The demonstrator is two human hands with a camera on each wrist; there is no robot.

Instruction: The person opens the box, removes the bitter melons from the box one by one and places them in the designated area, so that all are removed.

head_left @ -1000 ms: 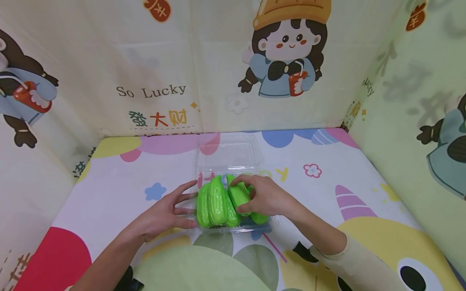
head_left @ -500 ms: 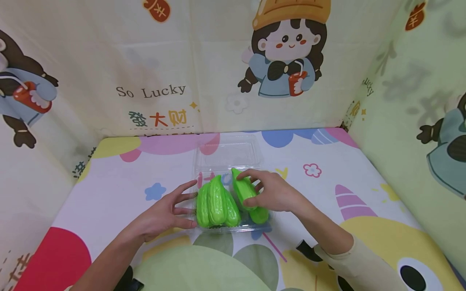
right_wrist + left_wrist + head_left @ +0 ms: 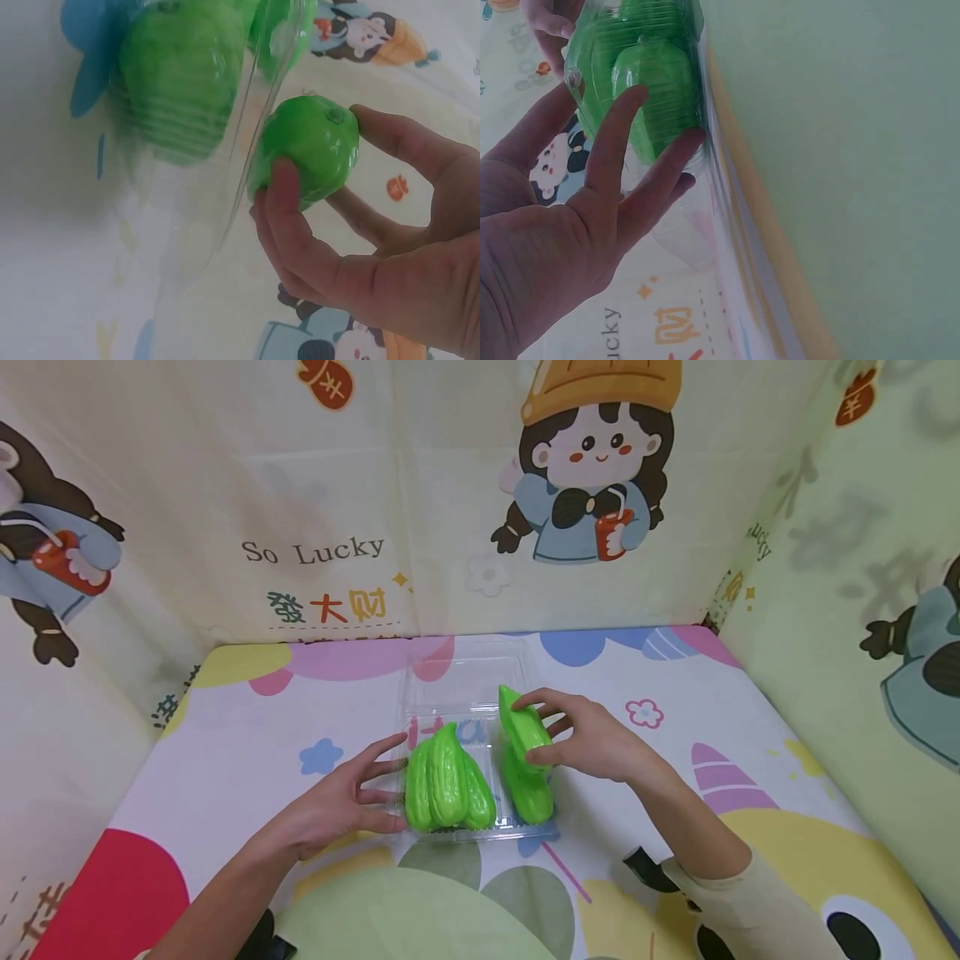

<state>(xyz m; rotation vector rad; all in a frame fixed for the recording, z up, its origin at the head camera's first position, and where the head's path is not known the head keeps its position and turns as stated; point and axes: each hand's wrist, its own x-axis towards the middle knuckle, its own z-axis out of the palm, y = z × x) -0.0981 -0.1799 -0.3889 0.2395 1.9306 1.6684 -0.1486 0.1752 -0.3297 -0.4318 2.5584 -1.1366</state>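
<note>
Head view: evenly and diffusely lit, stretched toward the edges; small glints on green pieces [image 3: 448, 781] and box [image 3: 498, 834], soft shadow on the table [image 3: 581, 802]. Wrist views: dimmer, greyer, hazy, softer in detail.

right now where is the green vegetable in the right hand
In the head view, the held vegetable is in the right hand, over the right side of the clear box, partly hiding another vegetable that lies inside.
</note>
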